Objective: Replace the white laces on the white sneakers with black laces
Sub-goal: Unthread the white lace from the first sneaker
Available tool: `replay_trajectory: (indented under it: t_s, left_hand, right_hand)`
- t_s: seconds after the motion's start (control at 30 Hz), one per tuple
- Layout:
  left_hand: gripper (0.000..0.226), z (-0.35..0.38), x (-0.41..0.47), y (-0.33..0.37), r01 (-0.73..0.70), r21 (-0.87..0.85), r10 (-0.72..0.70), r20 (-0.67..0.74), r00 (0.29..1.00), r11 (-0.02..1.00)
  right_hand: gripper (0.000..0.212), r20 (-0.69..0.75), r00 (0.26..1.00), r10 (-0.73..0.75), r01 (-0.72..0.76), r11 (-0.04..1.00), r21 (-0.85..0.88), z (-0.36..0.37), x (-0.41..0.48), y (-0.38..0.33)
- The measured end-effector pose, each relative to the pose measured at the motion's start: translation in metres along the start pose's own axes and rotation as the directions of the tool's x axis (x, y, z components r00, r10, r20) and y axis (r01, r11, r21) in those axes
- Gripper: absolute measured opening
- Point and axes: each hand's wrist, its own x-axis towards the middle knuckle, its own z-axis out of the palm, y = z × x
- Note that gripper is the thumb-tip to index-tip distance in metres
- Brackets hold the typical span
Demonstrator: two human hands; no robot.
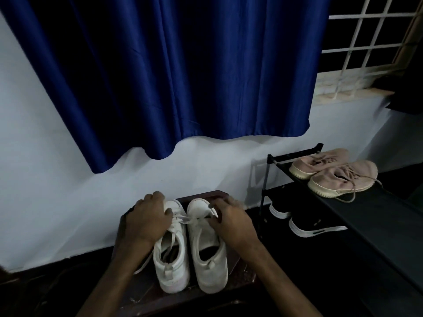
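Scanning the white sneakers (210, 266): no readable word, logo or number. Over to the pink pair (338, 177) on the rack's top shelf, nothing legible there either. Down to the black shoes (306, 225) below: just a white sole stripe, too dim for lettering. No text to report anywhere.

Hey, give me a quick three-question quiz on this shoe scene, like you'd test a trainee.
1. True or false: the white sneakers have white laces threaded in them.
2. What sits on the top shelf of the shoe rack? A) pink sneakers B) black sneakers C) sandals
3. Fill in: the left hand and the right hand rest on the white sneakers' ___ ends.
Key: 1 true; 2 A; 3 toe.
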Motion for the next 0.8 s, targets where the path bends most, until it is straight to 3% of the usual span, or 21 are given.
replay_trajectory:
  t_s: [0.07, 0.13, 0.2, 0.3, 0.37, 0.43, 0.53, 0.6, 0.7, 0.8]
  left_hand:
    - [0.041, 0.014, -0.001, 0.001, -0.152, -0.137, 0.15, -0.025, 0.988, 0.979]
    - [0.035, 0.027, 0.003, 0.002, -0.208, -0.316, 0.252, 0.104, 0.962, 0.926]
    - [0.032, 0.04, 0.009, -0.003, -0.195, -0.344, 0.273, 0.194, 0.942, 0.918]
    - [0.036, 0.057, 0.019, -0.011, -0.182, -0.325, 0.252, 0.19, 0.949, 0.928]
    - [0.034, 0.061, 0.02, -0.011, -0.14, -0.357, 0.188, 0.103, 0.977, 0.923]
    - [0.032, 0.064, 0.02, -0.012, -0.025, -0.462, 0.02, -0.017, 1.0, 0.887]
    - [0.02, 0.064, 0.018, -0.015, 0.168, -0.629, -0.292, -0.098, 0.951, 0.759]
    - [0.019, 0.065, 0.014, -0.016, 0.198, -0.62, -0.331, -0.106, 0.938, 0.759]
    - [0.032, 0.064, 0.007, -0.015, -0.007, -0.557, -0.206, -0.319, 0.925, 0.83]
    - [0.043, 0.06, 0.002, -0.011, -0.335, -0.417, 0.098, -0.495, 0.863, 0.845]
  right_hand:
    - [0.031, 0.062, 0.996, -0.066, 0.067, 0.998, -0.012, 0.006, 0.01, -0.005]
    - [0.032, 0.129, 0.988, -0.083, 0.096, 0.991, -0.098, 0.012, 0.019, -0.004]
    - [0.041, 0.186, 0.978, -0.096, 0.125, 0.981, -0.15, 0.017, 0.025, -0.005]
    - [0.037, 0.206, 0.97, -0.128, 0.155, 0.981, -0.12, 0.019, 0.029, -0.006]
    - [0.027, 0.208, 0.967, -0.15, 0.173, 0.98, -0.098, 0.019, 0.03, -0.005]
    - [0.02, 0.219, 0.966, -0.138, 0.169, 0.977, -0.128, 0.021, 0.029, -0.006]
    - [0.017, 0.178, 0.975, -0.132, 0.145, 0.988, -0.061, 0.029, 0.027, -0.001]
    - [0.025, 0.102, 0.984, -0.147, 0.146, 0.989, 0.014, 0.035, 0.024, 0.003]
    - [0.018, -0.009, 0.987, -0.159, 0.159, 0.983, 0.096, 0.035, 0.019, 0.005]
    - [0.013, -0.044, 0.987, -0.155, 0.158, 0.985, 0.076, 0.033, 0.016, 0.0]
